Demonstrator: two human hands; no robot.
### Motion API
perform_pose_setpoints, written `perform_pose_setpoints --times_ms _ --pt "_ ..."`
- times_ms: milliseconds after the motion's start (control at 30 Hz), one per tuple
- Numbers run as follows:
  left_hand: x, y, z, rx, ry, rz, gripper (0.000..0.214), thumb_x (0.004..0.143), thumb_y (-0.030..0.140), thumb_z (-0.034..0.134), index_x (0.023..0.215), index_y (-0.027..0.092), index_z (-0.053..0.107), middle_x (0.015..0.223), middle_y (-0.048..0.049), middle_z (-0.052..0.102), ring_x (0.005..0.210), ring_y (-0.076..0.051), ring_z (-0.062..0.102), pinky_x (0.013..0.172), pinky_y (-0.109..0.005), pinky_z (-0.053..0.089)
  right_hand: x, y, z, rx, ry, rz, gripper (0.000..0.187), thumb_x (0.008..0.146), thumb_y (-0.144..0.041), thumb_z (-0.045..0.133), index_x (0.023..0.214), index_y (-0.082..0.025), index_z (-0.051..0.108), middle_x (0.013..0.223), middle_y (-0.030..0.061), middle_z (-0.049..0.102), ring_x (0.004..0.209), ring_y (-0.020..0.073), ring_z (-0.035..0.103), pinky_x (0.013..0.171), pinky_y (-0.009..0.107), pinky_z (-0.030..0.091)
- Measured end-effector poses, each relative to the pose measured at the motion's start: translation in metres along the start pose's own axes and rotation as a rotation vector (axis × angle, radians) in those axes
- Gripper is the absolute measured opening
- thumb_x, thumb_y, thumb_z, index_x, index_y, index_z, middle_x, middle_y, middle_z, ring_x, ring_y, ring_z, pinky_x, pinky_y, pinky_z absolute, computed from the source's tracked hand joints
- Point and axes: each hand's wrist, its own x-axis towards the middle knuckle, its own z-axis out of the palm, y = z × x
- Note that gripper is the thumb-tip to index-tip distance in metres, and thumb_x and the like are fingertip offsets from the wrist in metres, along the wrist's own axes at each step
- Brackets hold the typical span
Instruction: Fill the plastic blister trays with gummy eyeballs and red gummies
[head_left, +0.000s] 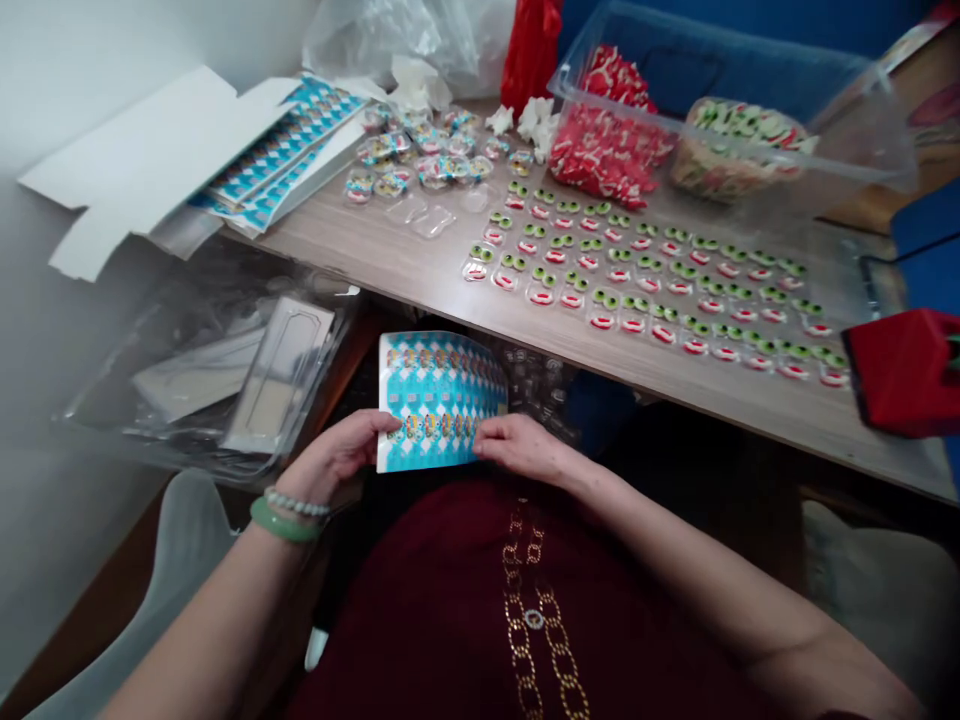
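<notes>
I hold a blue and white patterned sticker sheet (pixel 439 395) in my lap, below the table's near edge. My left hand (pixel 341 452) grips its lower left corner, thumb on top. My right hand (pixel 525 447) pinches its lower right edge with curled fingers. On the wooden table (pixel 420 265) above lie rows of several small clear capsules with green and red candy pieces (pixel 652 290). A cluster of finished capsules with colourful stickers (pixel 420 155) sits farther back.
A white box of more sticker sheets (pixel 281 155) lies open at the back left. A clear bin (pixel 720 90) holds red candy and a filled bag. A clear tray of plastic packaging (pixel 217 375) stands at my left. A red object (pixel 907 370) is at the right edge.
</notes>
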Motion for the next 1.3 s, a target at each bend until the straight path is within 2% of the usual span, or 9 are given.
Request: perform_pose_setpoints --times_ms 67,167,267,400,533,700,833,1033,1300 --pt "0.005 0.011 -0.008 0.014 -0.002 -0.005 0.019 0.063 0.008 0.074 0.082 0.013 0.07 0.066 -0.0095 0.073 0.052 -0.024 0.067 0.05 -0.035 0.057 0.009 -0.009 0.003 -0.091 0.103 -0.182 0.011 0.084 -0.022 0.06 0.08 -0.021 0.071 0.084 -0.0014 0.07 0.08 0.0132 0.06 0.075 0.025 0.043" --pt "0.01 0.02 -0.011 -0.006 0.017 0.065 0.01 0.073 0.019 0.075 0.08 0.014 0.069 0.062 -0.0051 0.071 0.048 -0.019 0.063 0.046 -0.029 0.054 0.041 -0.023 0.024 -0.17 0.043 -0.371 0.018 0.083 -0.015 0.062 0.097 -0.021 0.071 0.1 0.0007 0.07 0.094 0.0144 0.06 0.087 0.026 0.042" --pt "0.005 0.012 -0.016 -0.042 0.046 0.128 0.015 0.084 0.029 0.069 0.083 0.014 0.069 0.066 -0.0049 0.072 0.05 -0.016 0.065 0.048 -0.026 0.055 0.077 -0.028 0.043 -0.246 0.03 -0.311 0.017 0.081 -0.01 0.06 0.092 -0.019 0.07 0.094 0.0006 0.069 0.09 0.0145 0.059 0.082 0.025 0.042" --pt "-0.007 -0.013 -0.029 -0.096 -0.02 0.183 0.016 0.08 0.025 0.075 0.083 0.015 0.064 0.076 -0.0079 0.074 0.067 -0.021 0.074 0.062 -0.03 0.061 0.096 -0.023 0.05 -0.219 0.055 -0.248 0.014 0.082 -0.013 0.058 0.084 -0.021 0.069 0.09 -0.002 0.069 0.086 0.0143 0.06 0.078 0.025 0.041" --pt "-0.009 -0.029 -0.036 -0.099 -0.002 0.253 0.021 0.077 0.026 0.078 0.08 0.016 0.06 0.069 -0.005 0.07 0.062 -0.021 0.073 0.056 -0.027 0.059 0.094 -0.023 0.05 -0.187 0.071 -0.211 0.016 0.08 -0.013 0.056 0.083 -0.021 0.069 0.092 -0.0014 0.07 0.088 0.015 0.061 0.079 0.025 0.042" --pt "-0.008 -0.033 -0.037 -0.079 0.102 0.298 0.027 0.071 0.028 0.082 0.079 0.015 0.06 0.067 -0.0025 0.068 0.057 -0.019 0.071 0.052 -0.025 0.056 0.086 -0.035 0.056 -0.273 0.088 -0.176 0.018 0.081 -0.012 0.055 0.083 -0.022 0.07 0.095 0.0012 0.071 0.088 0.0171 0.061 0.076 0.027 0.041" --pt "-0.013 -0.031 -0.032 -0.064 0.064 0.327 0.028 0.066 0.031 0.083 0.073 0.014 0.062 0.063 -0.003 0.067 0.055 -0.017 0.068 0.054 -0.025 0.054 0.082 -0.044 0.063 -0.393 0.095 -0.248 0.018 0.083 -0.013 0.053 0.081 -0.021 0.069 0.089 0.0029 0.07 0.085 0.0176 0.059 0.072 0.027 0.038" --pt "-0.019 -0.023 -0.022 -0.014 -0.003 0.384 0.023 0.067 0.031 0.081 0.073 0.013 0.068 0.064 -0.0043 0.068 0.056 -0.014 0.064 0.058 -0.024 0.05 0.081 -0.045 0.065 -0.299 0.103 -0.273 0.01 0.085 -0.026 0.063 0.08 -0.02 0.069 0.079 0.0003 0.067 0.076 0.0141 0.056 0.067 0.024 0.036" --pt "-0.023 -0.014 -0.003 0.168 0.143 0.541 0.014 0.07 0.027 0.078 0.066 0.015 0.071 0.061 -0.001 0.063 0.055 -0.011 0.054 0.056 -0.022 0.042 0.068 -0.056 0.059 -0.513 0.138 -0.312 0.028 0.096 -0.024 0.046 0.079 -0.017 0.067 0.084 0.0065 0.068 0.077 0.0171 0.058 0.069 0.028 0.036"
